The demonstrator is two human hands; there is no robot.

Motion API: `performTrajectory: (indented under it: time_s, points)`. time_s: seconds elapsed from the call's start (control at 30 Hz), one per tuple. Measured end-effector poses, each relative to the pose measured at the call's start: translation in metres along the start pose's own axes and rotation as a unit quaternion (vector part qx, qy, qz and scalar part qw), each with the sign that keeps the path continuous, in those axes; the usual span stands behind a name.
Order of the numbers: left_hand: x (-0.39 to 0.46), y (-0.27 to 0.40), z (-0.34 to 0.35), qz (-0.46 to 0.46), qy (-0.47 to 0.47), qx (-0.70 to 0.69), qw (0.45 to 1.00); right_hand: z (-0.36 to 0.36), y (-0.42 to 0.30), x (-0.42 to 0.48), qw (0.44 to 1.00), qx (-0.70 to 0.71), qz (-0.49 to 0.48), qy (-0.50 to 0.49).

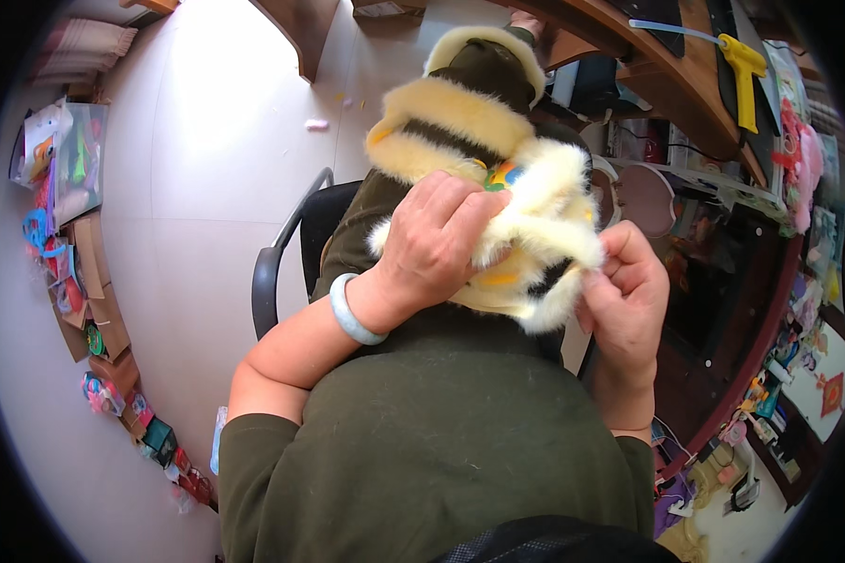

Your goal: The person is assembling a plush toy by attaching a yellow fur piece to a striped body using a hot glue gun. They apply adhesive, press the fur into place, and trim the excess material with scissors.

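Observation:
A bundle of pale yellow fluffy fur strips (465,116) lies over my lap, with dark gaps between the strips. My left hand (440,243) grips the fluffy piece (549,239) from its left side, the fingers curled into the fur. At the right edge of that piece, my right hand (623,288) pinches the end of a fur strip between thumb and fingers. Small multicoloured patches (503,176) show beside my left fingertips. A further fur loop (489,35) lies farther out, near my knee. The fingertips of my left hand are partly hidden in the fur.
A wooden desk (704,91) at the upper right bears a yellow hot glue gun (745,77). A black chair armrest (264,288) is to my left. Boxes and bagged craft supplies (77,162) line the far left. A small pink scrap (316,124) lies on the floor.

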State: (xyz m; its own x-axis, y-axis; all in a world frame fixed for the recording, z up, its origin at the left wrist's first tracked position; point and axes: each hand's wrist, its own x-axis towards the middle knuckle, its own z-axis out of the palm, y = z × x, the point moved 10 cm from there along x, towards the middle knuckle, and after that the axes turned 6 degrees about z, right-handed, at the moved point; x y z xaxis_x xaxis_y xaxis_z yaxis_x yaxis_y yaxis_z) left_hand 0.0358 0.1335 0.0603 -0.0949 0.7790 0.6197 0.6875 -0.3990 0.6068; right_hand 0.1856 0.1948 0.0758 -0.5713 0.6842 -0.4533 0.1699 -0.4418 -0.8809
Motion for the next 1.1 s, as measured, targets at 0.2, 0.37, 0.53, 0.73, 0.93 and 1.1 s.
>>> performTrajectory:
  time_s: [0.2,0.37,0.53,0.73,0.93,1.1]
  points:
    - [0.002,0.001,0.001,0.015,-0.002,0.008,1.000,0.002,-0.003,0.002,0.997,-0.030,0.023,0.069]
    - [0.001,0.000,0.001,0.015,-0.006,0.007,1.000,-0.001,0.012,0.003,0.989,0.046,0.139,0.004]
    - [0.000,0.002,0.001,0.020,-0.012,0.016,1.000,-0.003,-0.016,0.008,0.969,-0.237,0.063,0.041]
    - [-0.002,0.000,0.001,0.014,-0.017,0.011,1.000,0.023,-0.052,0.008,0.863,-0.486,-0.136,0.013]
    - [0.000,0.003,0.002,0.032,-0.026,0.016,0.999,0.019,-0.064,0.014,0.891,-0.439,-0.113,0.009]
    - [0.002,0.003,0.002,0.037,-0.026,0.014,0.999,-0.009,-0.040,0.029,0.956,-0.289,0.019,0.034]
